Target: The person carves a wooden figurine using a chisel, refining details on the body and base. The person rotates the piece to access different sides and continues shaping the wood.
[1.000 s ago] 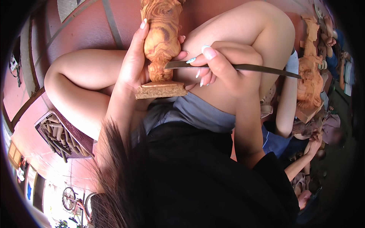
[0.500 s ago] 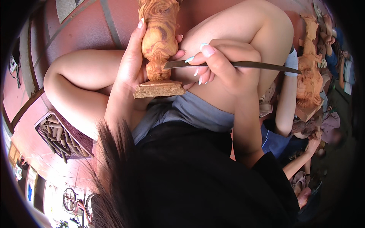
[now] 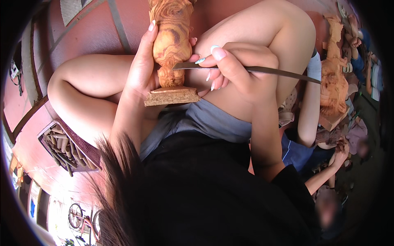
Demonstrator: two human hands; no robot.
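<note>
A carved wooden figure [image 3: 172,45] with swirling grain and a rough square base rests between my legs, its upper end cut off by the picture's top edge. My left hand [image 3: 143,61] is wrapped round it from the left and behind, with fingertips showing along its right side. Pinched in my right hand [image 3: 246,67] is a long, thin, dark metal carving blade [image 3: 283,73], its shaft running out to the right. The blade's flat, slanted tip lies against the narrow part of the figure just above the base.
On the tiled floor at left stands a purple plastic basket [image 3: 96,158] full of carving tools. Another, larger wooden carving [image 3: 334,88] is at the right, beside other people's arms and legs. A bicycle [image 3: 84,219] shows at the lower left.
The blade's tip has shifted slightly left and up on the figure, my right hand moving with it. My left hand and the figure stay almost still.
</note>
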